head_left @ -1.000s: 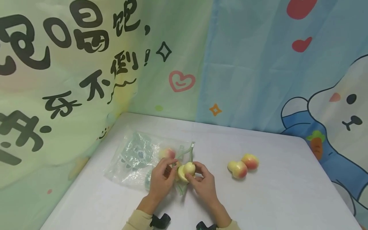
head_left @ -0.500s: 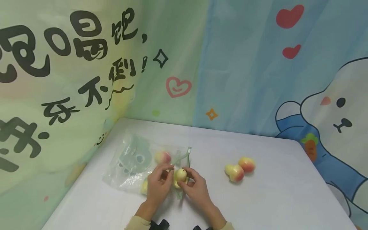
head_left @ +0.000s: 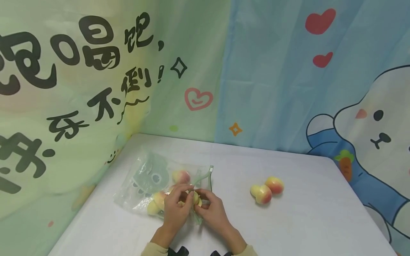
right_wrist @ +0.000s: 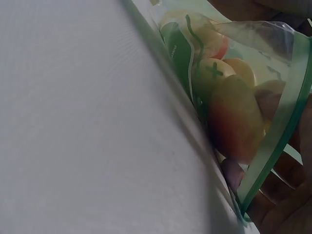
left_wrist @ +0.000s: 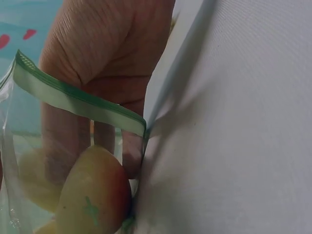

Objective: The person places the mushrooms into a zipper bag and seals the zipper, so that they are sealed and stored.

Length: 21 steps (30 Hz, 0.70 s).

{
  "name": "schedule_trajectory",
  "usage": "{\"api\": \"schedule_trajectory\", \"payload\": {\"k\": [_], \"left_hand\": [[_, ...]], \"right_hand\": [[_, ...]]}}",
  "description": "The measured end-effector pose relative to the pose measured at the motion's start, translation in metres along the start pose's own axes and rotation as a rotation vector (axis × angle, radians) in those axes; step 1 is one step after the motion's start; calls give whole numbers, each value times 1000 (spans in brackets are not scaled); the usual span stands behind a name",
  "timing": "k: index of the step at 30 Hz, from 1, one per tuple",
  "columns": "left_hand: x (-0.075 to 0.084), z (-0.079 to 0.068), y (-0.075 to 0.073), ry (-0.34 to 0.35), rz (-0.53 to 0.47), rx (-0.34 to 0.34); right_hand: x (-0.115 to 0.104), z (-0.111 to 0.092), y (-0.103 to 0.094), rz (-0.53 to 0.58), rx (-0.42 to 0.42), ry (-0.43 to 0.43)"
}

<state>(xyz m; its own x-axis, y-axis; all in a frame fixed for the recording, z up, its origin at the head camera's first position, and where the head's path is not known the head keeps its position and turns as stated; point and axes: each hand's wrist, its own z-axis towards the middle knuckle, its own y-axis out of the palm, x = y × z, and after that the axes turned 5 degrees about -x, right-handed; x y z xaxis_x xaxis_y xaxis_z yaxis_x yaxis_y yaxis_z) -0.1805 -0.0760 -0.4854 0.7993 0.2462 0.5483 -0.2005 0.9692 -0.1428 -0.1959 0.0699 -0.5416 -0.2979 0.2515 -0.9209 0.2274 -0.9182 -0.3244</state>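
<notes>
A clear zip bag (head_left: 150,174) with a green print and a green zip strip (left_wrist: 73,100) lies on the left half of the white table. My left hand (head_left: 175,208) pinches the bag at its mouth. My right hand (head_left: 209,209) reaches in from the right, thumb and fingers around a pear-shaped yellow fruit (head_left: 195,198). In the right wrist view its fingertips are past the strip, at a yellow-red fruit (right_wrist: 236,119). Other fruits in the bag include a yellow-red one (head_left: 181,176) near the top and a yellow one (head_left: 153,208) lower left.
Right of the hands, a pear-shaped yellow-red fruit (head_left: 263,194) lies against another fruit (head_left: 274,185) on the white table (head_left: 304,220). Printed cloth (head_left: 266,89) hangs behind the table. A green strap end (head_left: 210,170) stands up beside the bag's mouth.
My right hand has moved left with its fruit, toward the bag's mouth and my left hand. Fruit at the bag's lower left has shifted further left. The head view has tilted slightly.
</notes>
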Motion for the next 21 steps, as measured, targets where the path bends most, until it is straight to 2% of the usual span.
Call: {"api": "schedule_trajectory", "payload": {"k": [5, 11, 17, 21], "left_hand": [[-2, -1, 1, 1, 0, -3], [-3, -1, 1, 10, 4, -12], [-3, -1, 2, 5, -3, -13], [-3, 0, 2, 4, 8, -16]], "right_hand": [[4, -1, -2, 3, -5, -3], [4, -2, -13, 4, 67, -26], [-1, -5, -40, -56, 269, 14], [-17, -12, -64, -79, 453, -23]]}}
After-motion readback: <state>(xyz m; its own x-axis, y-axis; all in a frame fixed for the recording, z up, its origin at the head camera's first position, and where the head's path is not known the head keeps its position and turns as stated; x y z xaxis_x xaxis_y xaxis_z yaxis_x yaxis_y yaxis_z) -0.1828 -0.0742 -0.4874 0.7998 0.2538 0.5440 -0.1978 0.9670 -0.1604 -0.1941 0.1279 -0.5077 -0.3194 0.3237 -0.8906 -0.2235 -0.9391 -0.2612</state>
